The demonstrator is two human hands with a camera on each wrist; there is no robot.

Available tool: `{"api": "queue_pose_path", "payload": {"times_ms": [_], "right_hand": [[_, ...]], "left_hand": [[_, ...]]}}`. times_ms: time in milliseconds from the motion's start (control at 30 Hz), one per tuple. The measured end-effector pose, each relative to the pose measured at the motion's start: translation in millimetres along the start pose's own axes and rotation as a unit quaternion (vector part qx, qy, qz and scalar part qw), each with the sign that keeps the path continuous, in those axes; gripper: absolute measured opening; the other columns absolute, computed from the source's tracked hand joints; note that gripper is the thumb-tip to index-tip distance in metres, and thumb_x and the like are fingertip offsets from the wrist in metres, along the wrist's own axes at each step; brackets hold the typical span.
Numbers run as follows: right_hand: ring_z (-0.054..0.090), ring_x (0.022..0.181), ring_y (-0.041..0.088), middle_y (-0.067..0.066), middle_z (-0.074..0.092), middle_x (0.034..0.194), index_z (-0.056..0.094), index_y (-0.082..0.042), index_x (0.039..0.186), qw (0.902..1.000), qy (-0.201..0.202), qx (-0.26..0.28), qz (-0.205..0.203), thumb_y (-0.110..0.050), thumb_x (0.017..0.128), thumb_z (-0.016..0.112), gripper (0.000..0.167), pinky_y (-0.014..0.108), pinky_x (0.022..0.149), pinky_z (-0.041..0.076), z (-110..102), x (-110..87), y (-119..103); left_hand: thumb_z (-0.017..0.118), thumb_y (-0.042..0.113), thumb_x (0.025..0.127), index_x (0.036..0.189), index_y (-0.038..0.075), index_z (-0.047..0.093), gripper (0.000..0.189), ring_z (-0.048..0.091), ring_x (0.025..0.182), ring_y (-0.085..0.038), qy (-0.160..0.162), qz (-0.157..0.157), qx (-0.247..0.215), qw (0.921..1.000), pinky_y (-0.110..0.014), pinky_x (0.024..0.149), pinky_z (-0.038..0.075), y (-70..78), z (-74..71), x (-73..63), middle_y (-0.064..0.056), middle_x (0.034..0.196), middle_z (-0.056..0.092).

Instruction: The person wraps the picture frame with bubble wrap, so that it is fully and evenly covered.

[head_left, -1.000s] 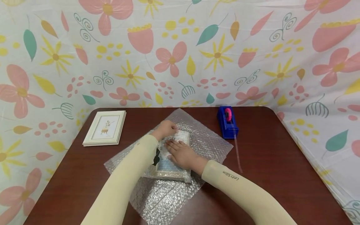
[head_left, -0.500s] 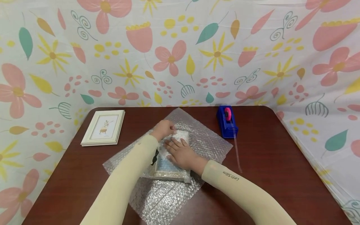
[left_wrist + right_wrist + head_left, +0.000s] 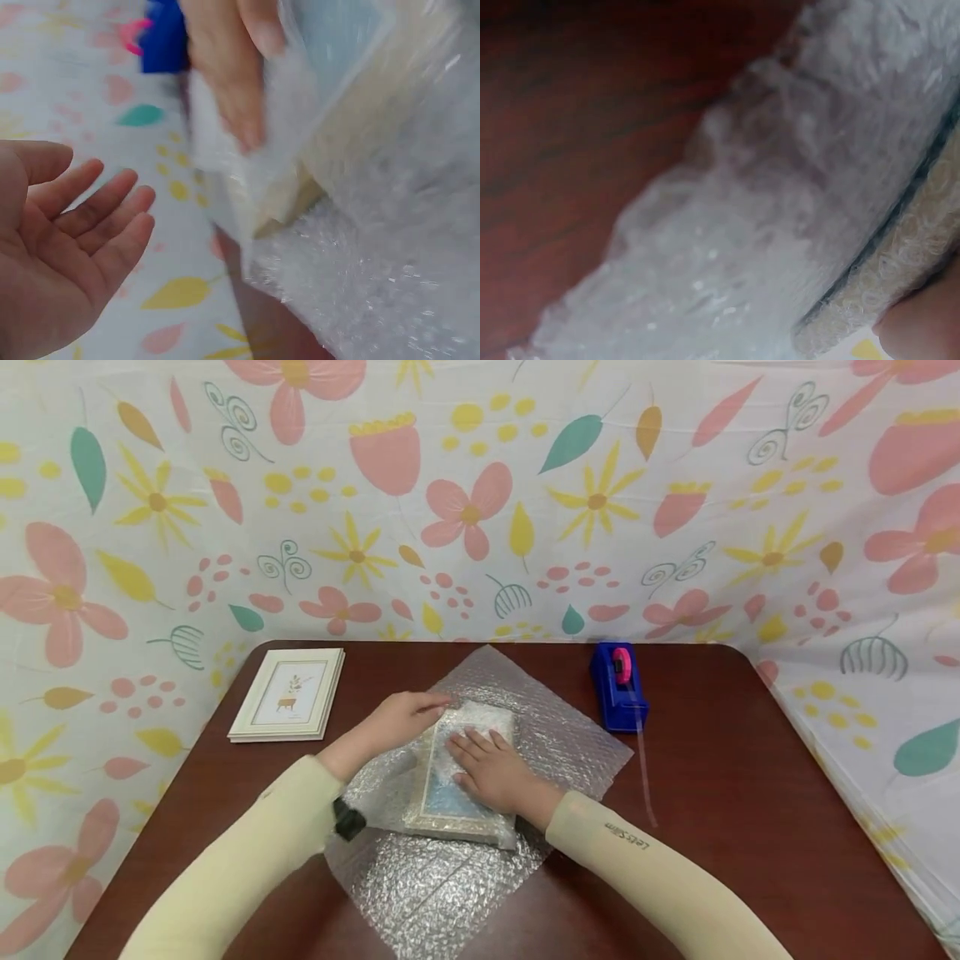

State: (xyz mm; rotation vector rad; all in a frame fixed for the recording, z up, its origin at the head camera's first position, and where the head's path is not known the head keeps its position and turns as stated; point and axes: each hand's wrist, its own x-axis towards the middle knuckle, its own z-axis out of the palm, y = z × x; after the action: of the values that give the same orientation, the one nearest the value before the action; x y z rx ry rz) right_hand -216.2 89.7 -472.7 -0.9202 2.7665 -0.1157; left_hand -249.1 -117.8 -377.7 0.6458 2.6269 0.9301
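Note:
A picture frame [image 3: 447, 806] with a blue picture lies on the table under a layer of clear bubble wrap [image 3: 431, 889]. The sheet spreads out beyond it on several sides. My right hand [image 3: 491, 770] rests flat on the wrapped frame, fingers extended. At the frame's upper left my left hand [image 3: 401, 721] hovers beside the wrap. The left wrist view shows that hand [image 3: 67, 240] with loosely bent fingers and nothing in them. In the right wrist view, the frame's edge [image 3: 900, 262] shows through the wrap, with only a bit of the right hand visible.
A blue tape dispenser [image 3: 621, 693] with a pink core stands at the back right, a strip of clear tape [image 3: 647, 785] hanging from it onto the table. At the back left lies a white picture frame [image 3: 288, 695]. A floral cloth [image 3: 480, 510] hangs behind the table.
My left hand has come away from the frame's upper part, moving left, and its curled fingers have straightened. The right hand has stayed on the wrapped frame. The head view has shifted slightly.

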Motion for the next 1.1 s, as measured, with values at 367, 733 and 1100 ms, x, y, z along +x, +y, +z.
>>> {"api": "queue_pose_path", "payload": {"times_ms": [367, 733, 1100], "right_hand": [[0.016, 0.162, 0.028, 0.003, 0.02, 0.173, 0.021, -0.014, 0.165, 0.9997, 0.013, 0.013, -0.014, -0.043, 0.112, 0.032, 0.061, 0.054, 0.132, 0.014, -0.3, -2.5, 1.1], [0.016, 0.162, 0.028, 0.003, 0.02, 0.173, 0.019, -0.015, 0.165, 0.9998, 0.012, 0.003, -0.014, -0.043, 0.112, 0.032, 0.062, 0.054, 0.132, 0.013, -0.6, 0.0, 1.9], [0.018, 0.162, 0.028, 0.004, 0.021, 0.173, 0.022, -0.015, 0.165, 0.9998, 0.009, 0.014, -0.009, -0.043, 0.112, 0.033, 0.061, 0.054, 0.132, 0.014, -2.5, -2.6, -0.1]], "left_hand": [[0.043, 0.019, 0.109, 0.158, -0.006, 0.029, 0.057, 0.044, 0.148, -0.038, 0.039, -0.087, -0.385, 0.9178, -0.038, 0.119, 0.042, -11.6, 12.7, -107.2, -0.028, 0.161, 0.036], [0.019, 0.028, 0.113, 0.163, 0.001, 0.0, 0.06, 0.058, 0.121, 0.001, 0.079, -0.198, -0.628, 0.7485, -0.017, 0.11, 0.046, -51.6, 60.7, -168.0, -0.023, 0.169, 0.014], [0.014, 0.026, 0.112, 0.158, -0.008, -0.016, 0.065, 0.018, 0.157, -0.032, 0.05, -0.232, -0.674, 0.6994, -0.021, 0.115, 0.042, -65.7, 70.5, -164.3, -0.028, 0.17, -0.005]]}}
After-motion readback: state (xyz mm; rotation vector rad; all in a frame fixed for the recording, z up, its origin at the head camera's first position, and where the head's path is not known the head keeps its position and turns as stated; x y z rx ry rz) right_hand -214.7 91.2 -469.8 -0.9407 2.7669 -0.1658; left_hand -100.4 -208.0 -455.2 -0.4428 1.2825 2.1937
